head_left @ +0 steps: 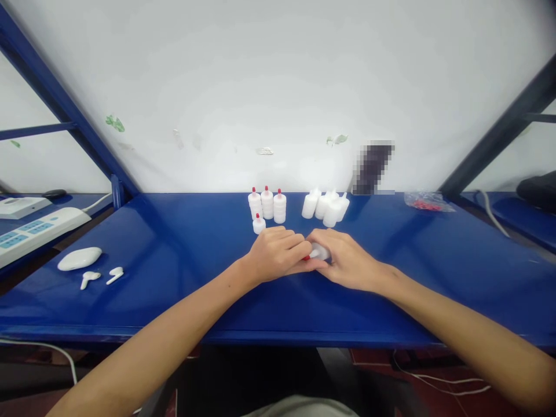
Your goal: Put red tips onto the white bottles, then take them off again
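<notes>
My right hand [350, 260] is wrapped round a white squeeze bottle [321, 251], tilted with its nozzle towards the left. At the nozzle's tip is a small red cap [306, 258], pinched by the closed fingers of my left hand [278, 255]. Both hands meet above the middle of the blue table [208, 249]. Just beyond my left hand stand several white bottles with red caps [267, 205], the nearest one [259, 225] partly hidden by that hand. Behind my right hand is a cluster of white bottles [332, 209] whose nozzles show no red caps.
A clear plastic bag [428, 202] with red caps lies at the back right. On the left are a white earbud case [80, 259], two earbuds [115, 274] and a power strip [39, 231]. A pixelated dark patch [373, 168] appears by the white wall [278, 87].
</notes>
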Action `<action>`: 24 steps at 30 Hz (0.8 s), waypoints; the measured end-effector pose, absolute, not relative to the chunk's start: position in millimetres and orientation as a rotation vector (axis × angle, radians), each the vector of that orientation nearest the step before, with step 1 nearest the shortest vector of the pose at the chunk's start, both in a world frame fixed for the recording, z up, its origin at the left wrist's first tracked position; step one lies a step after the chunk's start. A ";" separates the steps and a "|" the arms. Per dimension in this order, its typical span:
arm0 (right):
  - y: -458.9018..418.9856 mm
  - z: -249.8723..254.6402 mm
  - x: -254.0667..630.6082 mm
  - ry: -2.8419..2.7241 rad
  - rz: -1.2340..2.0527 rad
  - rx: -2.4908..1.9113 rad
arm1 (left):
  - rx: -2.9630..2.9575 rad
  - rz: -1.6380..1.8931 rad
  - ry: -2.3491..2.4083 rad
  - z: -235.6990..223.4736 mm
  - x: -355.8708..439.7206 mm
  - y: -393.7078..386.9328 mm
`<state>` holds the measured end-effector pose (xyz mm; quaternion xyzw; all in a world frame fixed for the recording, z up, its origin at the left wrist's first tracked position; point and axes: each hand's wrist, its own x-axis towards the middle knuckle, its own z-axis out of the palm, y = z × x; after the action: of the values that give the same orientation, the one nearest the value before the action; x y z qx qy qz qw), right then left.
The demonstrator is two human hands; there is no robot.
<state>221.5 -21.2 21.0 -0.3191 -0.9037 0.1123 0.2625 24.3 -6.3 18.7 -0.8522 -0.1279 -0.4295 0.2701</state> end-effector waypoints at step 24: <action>-24.3 22.3 224.2 -2.503 0.537 -0.836 | -2.325 -0.979 -0.153 14.3 32.8 -8.9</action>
<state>224.2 -24.3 22.3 -0.3026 -0.9062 0.1944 0.2223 32.8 -8.9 14.3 -0.8769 -0.0576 -0.3694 0.3023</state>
